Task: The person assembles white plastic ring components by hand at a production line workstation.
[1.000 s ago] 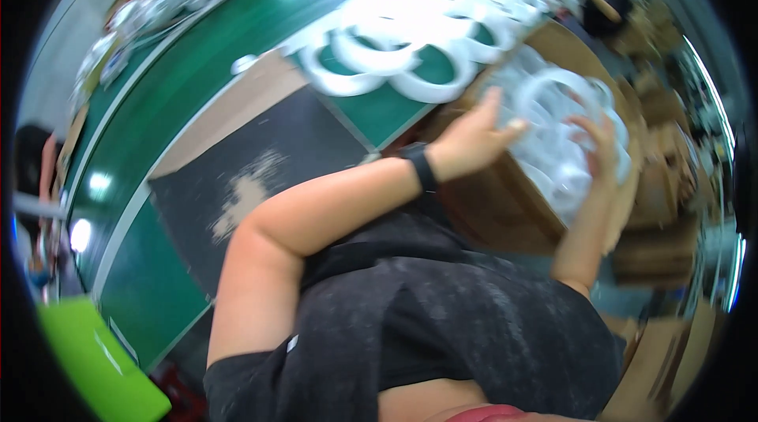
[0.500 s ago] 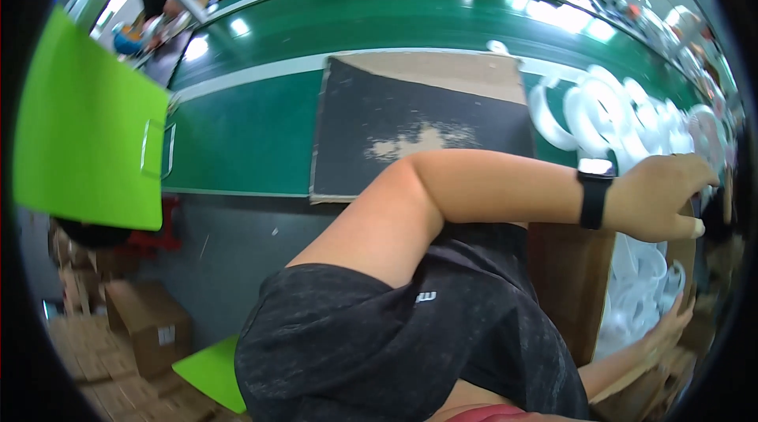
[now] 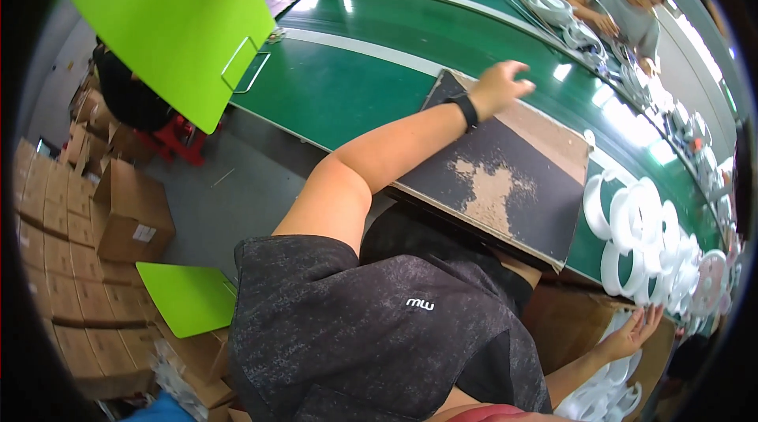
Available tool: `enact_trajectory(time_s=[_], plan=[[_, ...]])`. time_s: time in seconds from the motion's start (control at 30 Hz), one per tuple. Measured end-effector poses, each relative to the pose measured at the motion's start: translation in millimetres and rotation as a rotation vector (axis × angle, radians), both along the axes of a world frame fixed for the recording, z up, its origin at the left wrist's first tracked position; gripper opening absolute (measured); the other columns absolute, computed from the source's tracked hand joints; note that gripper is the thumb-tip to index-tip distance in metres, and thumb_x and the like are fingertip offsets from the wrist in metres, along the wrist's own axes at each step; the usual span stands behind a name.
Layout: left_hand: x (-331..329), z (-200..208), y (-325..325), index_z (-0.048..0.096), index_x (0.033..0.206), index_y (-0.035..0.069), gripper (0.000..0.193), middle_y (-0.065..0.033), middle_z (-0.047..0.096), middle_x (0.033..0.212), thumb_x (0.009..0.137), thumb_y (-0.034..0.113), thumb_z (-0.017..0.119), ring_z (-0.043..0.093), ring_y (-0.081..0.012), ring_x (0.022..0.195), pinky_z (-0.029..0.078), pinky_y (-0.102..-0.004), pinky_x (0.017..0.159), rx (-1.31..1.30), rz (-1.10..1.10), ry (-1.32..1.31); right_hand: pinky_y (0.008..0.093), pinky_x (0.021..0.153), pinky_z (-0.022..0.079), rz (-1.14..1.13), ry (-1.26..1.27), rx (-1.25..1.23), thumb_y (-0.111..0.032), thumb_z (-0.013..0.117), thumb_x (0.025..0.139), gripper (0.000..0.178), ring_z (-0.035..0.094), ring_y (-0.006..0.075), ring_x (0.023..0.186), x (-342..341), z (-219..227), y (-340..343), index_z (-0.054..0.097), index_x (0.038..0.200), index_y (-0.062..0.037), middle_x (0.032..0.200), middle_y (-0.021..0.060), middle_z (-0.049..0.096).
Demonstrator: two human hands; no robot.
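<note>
My left hand (image 3: 501,90), with a black watch (image 3: 466,110) on its wrist, hovers over the far corner of a worn dark board (image 3: 521,177). Its fingers are loosely apart and nothing shows in them. On the right, my right hand (image 3: 632,335) has its fingers stretched out, close to a bunch of white plastic rings (image 3: 632,217) on the green table. I cannot tell whether its fingertips touch the rings. Below that hand, more white curved plastic parts (image 3: 604,390) lie in a cardboard box (image 3: 564,315).
A green conveyor belt (image 3: 410,23) runs behind the board. Bright green panels (image 3: 181,27) stand at the left, one (image 3: 189,296) lower. Cartons (image 3: 87,296) are stacked at lower left, near a red stool (image 3: 178,142). A person (image 3: 632,15) works across the belt.
My left hand has swung from the box and rings at the right to above the board's far corner. My right hand has lifted from the box's side toward the rings. The view has turned.
</note>
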State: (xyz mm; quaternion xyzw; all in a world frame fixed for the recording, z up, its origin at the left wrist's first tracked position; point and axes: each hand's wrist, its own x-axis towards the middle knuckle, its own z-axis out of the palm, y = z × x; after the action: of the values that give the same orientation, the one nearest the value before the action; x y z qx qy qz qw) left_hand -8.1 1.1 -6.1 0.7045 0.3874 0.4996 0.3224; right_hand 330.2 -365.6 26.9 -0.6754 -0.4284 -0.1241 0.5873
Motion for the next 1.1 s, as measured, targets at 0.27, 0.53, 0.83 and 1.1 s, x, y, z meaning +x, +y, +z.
enact_trajectory(time_s=[0.27,0.53,0.83,1.1], plan=[[-121,-35,34,0.057,0.106,0.002,0.026,-0.0041,0.059,0.079,0.082,0.012,0.057,0.057,-0.0131,0.067,0.046,-0.0262,0.059,-0.379,0.393,-0.657,0.0324,0.086,0.044,0.671,-0.269,-0.316,-0.001,0.056,0.084,0.018,0.057,0.025,0.101,-113,-13,88,0.061,0.102,0.0021,0.111,0.0144,0.061],[-110,-40,25,0.063,0.103,0.004,0.034,-0.0081,0.067,0.09,0.08,0.029,0.061,0.063,-0.0222,0.083,0.047,-0.0329,0.073,-0.208,0.451,0.104,0.0354,0.08,0.047,0.88,-0.307,-0.62,-0.015,0.066,0.077,0.023,0.06,0.0295,0.091,-167,25,144,0.062,0.095,-0.0011,0.102,0.0132,0.061],[-106,-30,20,0.062,0.106,0.004,0.036,-0.0086,0.067,0.095,0.081,0.03,0.061,0.063,-0.0217,0.087,0.048,-0.0324,0.076,-0.241,0.377,0.161,0.0362,0.077,0.046,0.719,-0.571,-0.5,-0.026,0.062,0.081,0.026,0.059,0.028,0.085,-196,-28,279,0.063,0.095,-0.0034,0.099,0.0107,0.062],[-108,-27,14,0.054,0.118,0.002,0.046,-0.0084,0.065,0.09,0.081,0.028,0.062,0.062,-0.0229,0.084,0.047,-0.0333,0.074,-0.215,0.421,0.221,0.0333,0.074,0.047,0.88,-0.351,-0.536,-0.019,0.063,0.078,0.022,0.058,0.0242,0.083,-175,-40,293,0.065,0.092,-0.0026,0.091,0.0083,0.061]])
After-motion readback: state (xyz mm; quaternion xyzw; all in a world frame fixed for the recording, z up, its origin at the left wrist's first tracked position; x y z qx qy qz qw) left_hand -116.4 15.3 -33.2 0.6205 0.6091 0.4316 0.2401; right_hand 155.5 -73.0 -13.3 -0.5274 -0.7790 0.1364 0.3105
